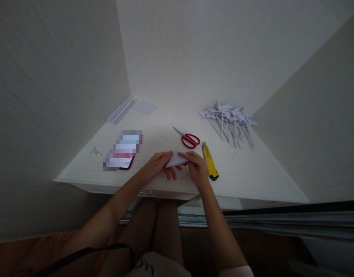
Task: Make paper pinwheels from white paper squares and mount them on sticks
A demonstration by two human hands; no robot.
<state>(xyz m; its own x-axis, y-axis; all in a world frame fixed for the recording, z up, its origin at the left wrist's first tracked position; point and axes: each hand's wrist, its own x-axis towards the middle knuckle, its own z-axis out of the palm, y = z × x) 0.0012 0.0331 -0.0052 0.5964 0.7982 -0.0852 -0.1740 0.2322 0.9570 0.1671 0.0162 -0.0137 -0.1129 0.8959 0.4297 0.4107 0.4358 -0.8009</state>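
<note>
Between my two hands is a small piece of folded white paper (177,158), held just above the front part of the table. My left hand (157,166) pinches its left side, thumb on top and the other fingers underneath. On the right edge, my right hand (197,165) grips the same paper with its thumb and fingers. Beyond the hands lies a pair of red-handled scissors (190,140), its blades pointing to the back left. A yellow utility knife (210,161) rests just right of my right hand.
A phone (123,150), partly blurred out, lies at left on the white table (171,111). Rolled paper sticks (122,110) and flat paper sheets (145,107) are at the back left. Several folded paper pinwheels on sticks (230,119) are piled back right. Walls enclose three sides.
</note>
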